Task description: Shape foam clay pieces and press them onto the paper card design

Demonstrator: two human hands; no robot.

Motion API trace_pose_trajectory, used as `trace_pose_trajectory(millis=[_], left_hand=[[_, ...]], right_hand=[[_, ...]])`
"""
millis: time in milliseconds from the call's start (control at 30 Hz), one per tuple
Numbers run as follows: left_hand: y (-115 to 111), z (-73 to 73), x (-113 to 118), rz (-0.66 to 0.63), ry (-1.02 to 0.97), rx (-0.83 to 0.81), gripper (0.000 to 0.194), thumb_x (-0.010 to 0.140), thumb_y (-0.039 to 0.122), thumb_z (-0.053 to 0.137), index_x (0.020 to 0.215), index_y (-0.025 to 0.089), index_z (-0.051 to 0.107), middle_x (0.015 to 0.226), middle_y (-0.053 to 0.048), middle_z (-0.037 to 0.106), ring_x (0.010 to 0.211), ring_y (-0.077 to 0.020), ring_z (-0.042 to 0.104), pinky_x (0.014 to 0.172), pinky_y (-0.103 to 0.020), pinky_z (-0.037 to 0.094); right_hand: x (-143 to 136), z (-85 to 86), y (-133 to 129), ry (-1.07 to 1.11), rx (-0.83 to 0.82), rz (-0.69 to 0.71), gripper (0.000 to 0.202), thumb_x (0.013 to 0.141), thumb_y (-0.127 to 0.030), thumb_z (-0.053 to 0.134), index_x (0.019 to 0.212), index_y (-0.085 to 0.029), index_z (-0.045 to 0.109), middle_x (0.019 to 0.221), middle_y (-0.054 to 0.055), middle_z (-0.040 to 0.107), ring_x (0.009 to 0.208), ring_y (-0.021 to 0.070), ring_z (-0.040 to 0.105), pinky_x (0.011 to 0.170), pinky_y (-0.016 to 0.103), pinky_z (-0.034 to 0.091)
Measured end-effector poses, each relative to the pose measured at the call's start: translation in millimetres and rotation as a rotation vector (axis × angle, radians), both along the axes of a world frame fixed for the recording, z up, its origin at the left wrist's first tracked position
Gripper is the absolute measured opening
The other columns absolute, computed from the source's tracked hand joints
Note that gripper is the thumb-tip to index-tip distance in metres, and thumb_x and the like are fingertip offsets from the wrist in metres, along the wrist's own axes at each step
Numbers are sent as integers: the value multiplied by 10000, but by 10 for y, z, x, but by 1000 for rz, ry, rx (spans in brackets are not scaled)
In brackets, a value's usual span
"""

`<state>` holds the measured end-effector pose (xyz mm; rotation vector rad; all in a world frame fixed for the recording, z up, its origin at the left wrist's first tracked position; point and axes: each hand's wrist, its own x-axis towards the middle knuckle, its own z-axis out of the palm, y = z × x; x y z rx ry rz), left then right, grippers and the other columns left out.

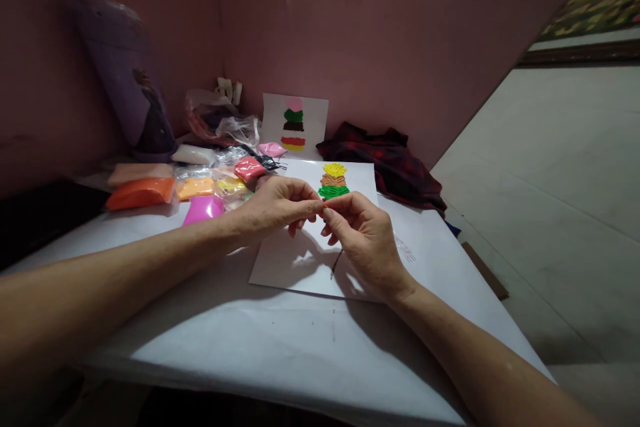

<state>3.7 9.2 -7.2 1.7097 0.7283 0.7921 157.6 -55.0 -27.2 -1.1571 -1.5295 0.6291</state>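
Note:
Above a white sheet (285, 267) on the table, my left hand (280, 207) and my right hand (367, 237) meet at the fingertips. Both are closed in a pinch on a tiny red piece (324, 207) between them. Just behind the fingers, the sheet bears textured bands: yellow (335, 170), light brown (333, 181) and green (334, 192). Part of the sheet below the green band is hidden by my hands. A thin dark mark or strand (336, 265) shows near my right hand.
At the left lie several bagged colored packets, among them orange (141, 193) and magenta (203, 209). A card with colored bands (295, 123) leans at the back. Dark red cloth (385, 163) lies at the back right; a purple container (123, 73) stands back left.

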Motion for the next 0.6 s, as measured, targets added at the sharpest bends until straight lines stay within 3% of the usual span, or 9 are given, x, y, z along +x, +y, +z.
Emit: trace_pose_trajectory(millis=[233, 400, 600], left_hand=[[69, -7, -1, 202, -95, -22, 135, 778, 183, 607, 662, 114, 594, 485, 29, 521, 410, -51, 447, 411, -176, 362], [107, -17, -33, 77, -135, -63, 156, 740, 258, 684, 732, 105, 657, 563, 12, 569, 473, -65, 481, 419, -183, 386], [9, 16, -15, -6, -20, -70, 241, 718, 312, 714, 809, 90, 697, 598, 4, 574, 530, -76, 484, 447, -185, 404]], right_hand=[[22, -4, 53, 98, 12, -111, 121, 800, -273, 644, 766, -177, 578, 610, -39, 566, 506, 91, 548, 450, 221, 476], [35, -12, 78, 143, -3, -80, 157, 807, -320, 644, 807, -173, 589, 675, -17, 600, 530, 91, 559, 444, 215, 483], [8, -5, 28, 129, 0, 50, 210, 874, -383, 563, 860, -177, 602, 723, -3, 607, 623, 109, 591, 502, 228, 509]])
